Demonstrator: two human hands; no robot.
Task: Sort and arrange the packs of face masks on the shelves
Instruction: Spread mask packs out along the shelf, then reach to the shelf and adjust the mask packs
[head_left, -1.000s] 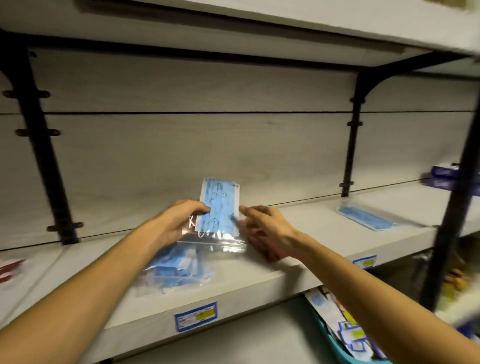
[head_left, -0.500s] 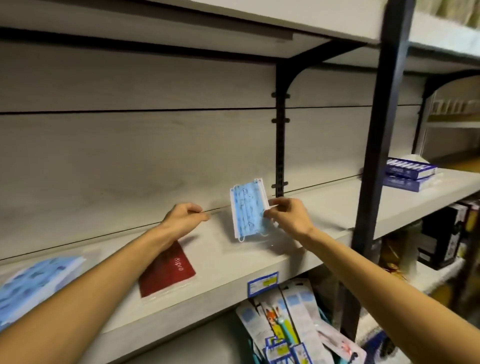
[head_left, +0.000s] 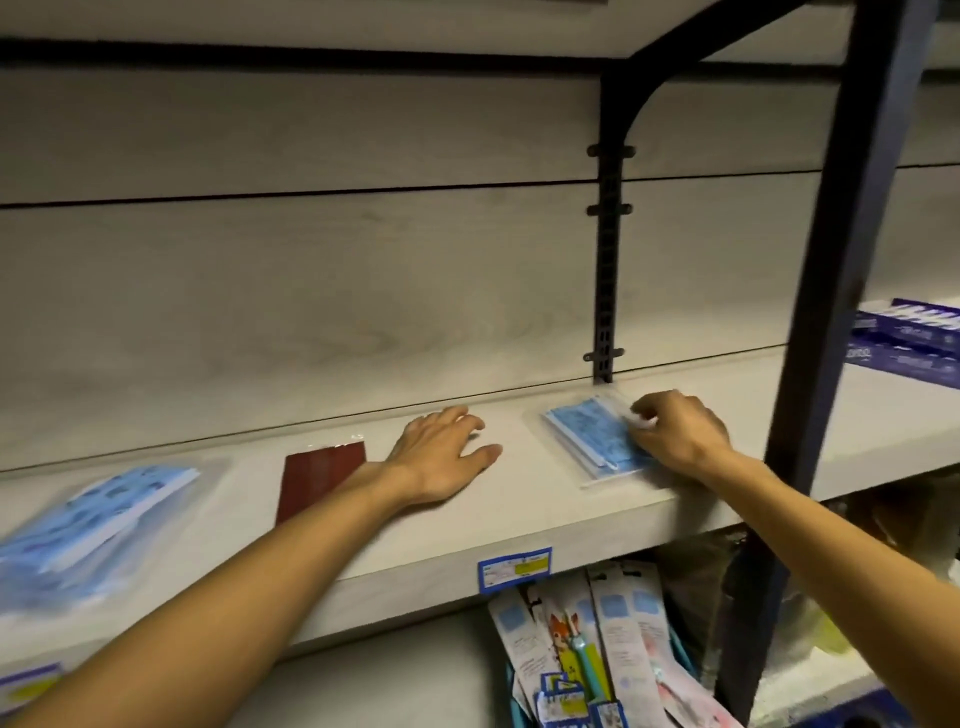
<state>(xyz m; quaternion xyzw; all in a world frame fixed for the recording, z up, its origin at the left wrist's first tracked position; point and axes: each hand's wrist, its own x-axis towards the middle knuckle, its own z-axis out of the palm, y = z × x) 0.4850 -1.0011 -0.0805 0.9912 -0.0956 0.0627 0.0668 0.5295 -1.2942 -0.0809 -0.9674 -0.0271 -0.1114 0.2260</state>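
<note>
A bare stretch of the shelf (head_left: 498, 525) is seen between the two hands, running from the front edge back to the pale wood-grain back wall (head_left: 311, 291); to the right, the room for moving is bounded by a dark front post (head_left: 826, 312) and, at the back, a slotted bracket (head_left: 605, 270). The blue mask pack (head_left: 587, 436) is laid flat in its clear sleeve near the shelf's front edge, just left of the post; its right end is covered by the right hand (head_left: 680, 431), whose fingers are curled down onto it, though a true pinch cannot be told through the blur. The left hand (head_left: 441, 457) is laid flat on the shelf with fingers spread, apart from that pack; a red pack (head_left: 317, 473) is found just beside its wrist, and a blue pile (head_left: 88, 525) lies well to the left. A price label (head_left: 514, 569) is fixed to the shelf's front; hanging packets (head_left: 587, 654) are seen below; dark blue boxes (head_left: 909, 338) are stacked beyond the post.
</note>
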